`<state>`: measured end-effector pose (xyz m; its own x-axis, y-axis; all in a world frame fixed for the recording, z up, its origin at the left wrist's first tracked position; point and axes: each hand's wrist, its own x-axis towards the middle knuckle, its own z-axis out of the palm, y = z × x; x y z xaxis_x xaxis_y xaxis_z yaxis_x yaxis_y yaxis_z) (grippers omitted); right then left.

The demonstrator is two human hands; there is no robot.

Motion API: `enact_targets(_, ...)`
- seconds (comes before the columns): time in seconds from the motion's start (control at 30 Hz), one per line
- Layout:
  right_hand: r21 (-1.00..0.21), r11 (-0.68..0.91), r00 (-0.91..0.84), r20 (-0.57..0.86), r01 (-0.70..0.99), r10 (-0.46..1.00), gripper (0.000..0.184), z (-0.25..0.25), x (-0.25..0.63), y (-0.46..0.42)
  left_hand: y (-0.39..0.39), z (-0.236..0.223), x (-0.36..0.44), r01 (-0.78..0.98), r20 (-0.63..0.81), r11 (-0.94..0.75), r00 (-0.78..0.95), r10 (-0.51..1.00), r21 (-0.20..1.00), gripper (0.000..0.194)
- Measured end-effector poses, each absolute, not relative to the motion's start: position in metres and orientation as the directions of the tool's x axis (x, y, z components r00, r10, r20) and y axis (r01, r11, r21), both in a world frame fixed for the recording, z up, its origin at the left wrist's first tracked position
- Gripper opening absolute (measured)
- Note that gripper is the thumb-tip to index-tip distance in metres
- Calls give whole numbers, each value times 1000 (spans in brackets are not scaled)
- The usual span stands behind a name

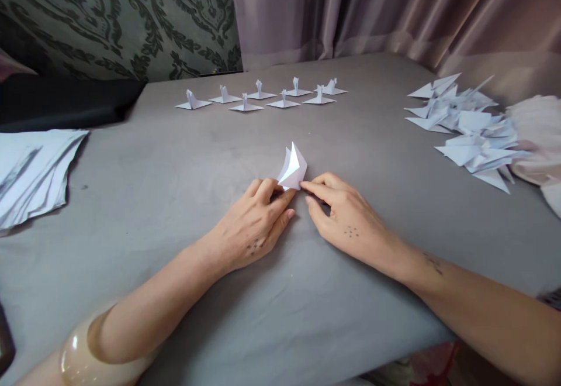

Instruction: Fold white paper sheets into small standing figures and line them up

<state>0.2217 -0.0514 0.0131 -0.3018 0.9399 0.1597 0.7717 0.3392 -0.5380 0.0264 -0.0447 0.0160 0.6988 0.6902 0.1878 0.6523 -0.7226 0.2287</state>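
Observation:
A small folded white paper piece (294,166) stands on the grey cloth in the middle, its pointed flaps rising and spread apart. My left hand (263,219) rests at its lower left, fingers closed against its bottom edge, the thumb lying below. From the other side, my right hand (344,210) presses its fingertips on the lower right corner, with the thumb a little apart from the index finger. The fingertips partly hide the bottom of the paper. Beyond the hands, several finished-looking folded paper figures (283,100) with upright middles and flat pointed sides stand in two rows.
On the right lies a heap of folded white paper pieces (473,128) beside a pale pink cloth (537,134). A stack of white paper sheets (35,169) lies at the left, near a black item (65,102). Curtains (372,11) hang behind the grey-covered table (175,158).

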Motion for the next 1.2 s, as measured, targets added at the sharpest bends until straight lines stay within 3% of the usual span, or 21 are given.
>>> enact_targets(0.43,-562,323,-327,97,761,940,38,14,221,-50,-44,15,23,687,130,-678,671,730,262,41)
enact_targets(0.7,-607,252,-252,87,754,964,35,11,221,-49,-41,12,21,685,137,-668,661,738,291,41)
enact_targets(0.97,-471,383,-351,157,795,923,36,11,221,-52,-40,14,18,652,187,-623,611,769,432,28)
enact_targets(1.2,-172,532,-497,208,829,843,34,16,220,-54,-40,10,18,677,291,-561,481,827,476,28)
